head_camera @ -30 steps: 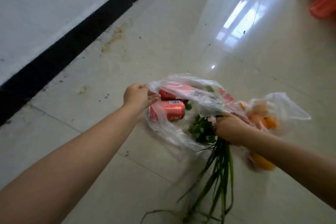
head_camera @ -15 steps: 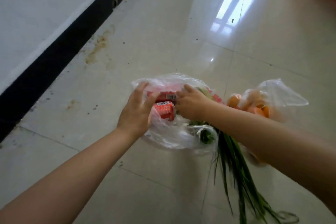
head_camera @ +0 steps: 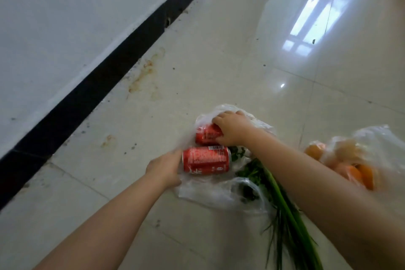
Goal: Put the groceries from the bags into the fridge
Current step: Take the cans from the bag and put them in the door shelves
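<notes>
Since half a second earlier, both red cans have been drawn clear of the clear plastic bag (head_camera: 219, 190), and now lie on their sides on the tiled floor (head_camera: 197, 61). At twelve o'clock, the far can (head_camera: 207, 135) is clasped by the right hand (head_camera: 232, 129); the near can (head_camera: 207, 160) is gripped at its nine o'clock end by the left hand (head_camera: 166, 167). Rigid, smooth, probably heavy and slippery, each is best wrapped round its middle. Greens (head_camera: 282, 199) trail toward five o'clock; bagged oranges (head_camera: 359, 173) sit at three.

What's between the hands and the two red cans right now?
Little. The right hand wraps the far can, though bag film drapes that can's far end. The left hand touches the near can, which lies exposed. Fridge isn't in view.
</notes>
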A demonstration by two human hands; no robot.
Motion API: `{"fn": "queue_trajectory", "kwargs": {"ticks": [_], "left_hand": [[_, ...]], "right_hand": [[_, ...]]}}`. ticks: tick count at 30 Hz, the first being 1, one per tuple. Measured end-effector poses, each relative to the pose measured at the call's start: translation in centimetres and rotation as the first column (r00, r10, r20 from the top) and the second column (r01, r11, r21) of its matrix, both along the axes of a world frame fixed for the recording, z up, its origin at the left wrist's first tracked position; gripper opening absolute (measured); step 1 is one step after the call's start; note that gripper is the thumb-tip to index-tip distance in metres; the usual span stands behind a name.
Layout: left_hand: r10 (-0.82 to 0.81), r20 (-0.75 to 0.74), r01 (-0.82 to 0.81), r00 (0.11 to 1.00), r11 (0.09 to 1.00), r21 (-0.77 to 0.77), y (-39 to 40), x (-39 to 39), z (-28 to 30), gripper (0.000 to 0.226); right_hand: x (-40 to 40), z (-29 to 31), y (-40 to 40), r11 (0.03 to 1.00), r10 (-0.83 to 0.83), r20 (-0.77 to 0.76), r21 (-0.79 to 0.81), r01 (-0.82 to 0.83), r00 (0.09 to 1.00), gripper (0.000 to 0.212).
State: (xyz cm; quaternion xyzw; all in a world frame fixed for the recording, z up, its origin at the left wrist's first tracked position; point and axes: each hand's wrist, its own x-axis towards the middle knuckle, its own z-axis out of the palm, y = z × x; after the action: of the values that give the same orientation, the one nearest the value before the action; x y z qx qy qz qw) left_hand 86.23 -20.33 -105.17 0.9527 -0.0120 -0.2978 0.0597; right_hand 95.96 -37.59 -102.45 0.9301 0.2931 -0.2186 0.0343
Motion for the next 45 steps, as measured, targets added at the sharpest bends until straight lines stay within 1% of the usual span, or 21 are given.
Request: {"fn": "queue_trajectory", "kwargs": {"ticks": [2,3,4,7,11,13,17,18,20,22,23,25,28,31,33,36,37,39,42,43,45], "left_hand": [[0.1,-0.005,-0.099,0.995,0.977,-0.188,0.1,0.5,-0.7,0.076],[0.128,-0.007,-0.125,0.992,0.962,-0.241,-0.1,0.8,-0.7,0.08],[0.126,-0.006,-0.124,0.992,0.96,-0.252,-0.3,1.1,-0.7,0.08],[0.038,0.053,-0.028,0.998,0.983,-0.182,-0.3,1.7,-0.7,0.067],[-0.106,0.171,0.13,0.98,0.982,-0.138,-0.1,1.0,-1.3,0.063],[-0.138,0.174,0.166,0.975,0.973,-0.158,-0.2,0.7,-1.5,0.066],[-0.145,0.068,0.156,0.987,0.962,-0.222,-0.5,0.4,-1.8,0.079],[-0.142,0.07,0.155,0.987,0.96,-0.231,-0.6,0.1,-1.8,0.08],[-0.098,0.093,0.12,0.991,0.953,-0.277,-0.6,-0.4,-1.6,0.08],[-0.069,0.12,0.104,0.99,0.943,-0.317,-0.6,-1.2,-1.0,0.08],[-0.075,0.129,0.114,0.989,0.94,-0.323,-0.8,-1.6,-0.7,0.079],[-0.094,0.139,0.136,0.986,0.932,-0.335,-1.2,-2.4,-0.1,0.078],[-0.053,0.179,0.125,0.982,0.901,-0.416,-2.4,-3.5,1.2,0.079],[-0.047,0.152,0.117,0.987,0.86,-0.496,-4.4,-3.8,2.5,0.082],[-0.06,0.131,0.116,0.99,0.867,-0.485,-5.7,-3.8,2.9,0.079],[-0.064,0.13,0.117,0.989,0.886,-0.449,-6.6,-3.7,3.5,0.076],[-0.049,0.136,0.105,0.99,0.888,-0.448,-6.7,-3.8,3.8,0.075],[0.006,0.159,0.067,0.987,0.891,-0.449,-6.8,-4.1,4.9,0.073],[0.102,0.189,-0.009,0.977,0.9,-0.436,-6.7,-4.8,8.1,0.065],[0.126,0.193,-0.03,0.973,0.899,-0.437,-6.6,-5.1,9.5,0.063],[0.175,0.19,-0.073,0.966,0.891,-0.448,-6.0,-5.7,12.8,0.061]], "right_hand": [[0.5,-0.4,0.9,0.999,0.01,-0.009,-0.034,-0.011,1.0,0.052],[0.6,-0.7,1.3,0.999,0.014,-0.012,-0.044,-0.015,1.0,0.055],[0.7,-0.9,1.6,0.998,0.013,-0.017,-0.054,-0.013,1.0,0.056],[1.3,-1.3,2.4,0.995,0.031,-0.045,-0.097,-0.035,0.999,0.066],[0.6,-1.5,2.7,0.976,0.154,0.002,-0.156,-0.152,0.988,0.079],[0.0,-1.4,2.3,0.977,0.167,-0.006,-0.134,-0.166,0.986,0.082],[-0.8,-0.6,0.6,0.991,0.117,-0.043,-0.061,-0.12,0.992,0.082],[-1.2,-0.4,-0.1,0.995,0.096,-0.031,-0.012,-0.096,0.995,0.082],[-2.3,0.0,-1.5,0.988,0.01,0.005,0.151,-0.01,1.0,0.082],[-3.8,0.5,-2.4,0.946,-0.097,0.018,0.312,0.087,0.995,0.079],[-4.5,0.7,-2.8,0.923,-0.119,0.03,0.373,0.1,0.992,0.075],[-5.6,1.0,-3.4,0.903,-0.084,0.079,0.427,0.042,0.993,0.071],[-6.3,1.6,-4.2,0.917,-0.053,0.042,0.397,0.032,0.998,0.07],[-6.9,2.6,-4.6,0.957,-0.04,-0.03,0.287,0.047,0.999,0.073],[-7.3,3.0,-5.2,0.967,-0.077,-0.032,0.24,0.083,0.997,0.071],[-7.5,4.0,-6.7,0.946,-0.173,-0.036,0.272,0.176,0.984,0.073],[-7.6,4.5,-7.2,0.923,-0.213,-0.054,0.316,0.219,0.976,0.073],[-7.9,5.9,-7.6,0.841,-0.311,-0.11,0.432,0.327,0.944,0.07],[-8.8,8.6,-8.2,0.665,-0.46,-0.219,0.558,0.497,0.861,0.07],[-9.3,9.7,-8.4,0.58,-0.499,-0.293,0.587,0.565,0.816,0.068],[-10.6,12.6,-8.6,0.324,-0.519,-0.543,0.589,0.74,0.66,0.054]]}}
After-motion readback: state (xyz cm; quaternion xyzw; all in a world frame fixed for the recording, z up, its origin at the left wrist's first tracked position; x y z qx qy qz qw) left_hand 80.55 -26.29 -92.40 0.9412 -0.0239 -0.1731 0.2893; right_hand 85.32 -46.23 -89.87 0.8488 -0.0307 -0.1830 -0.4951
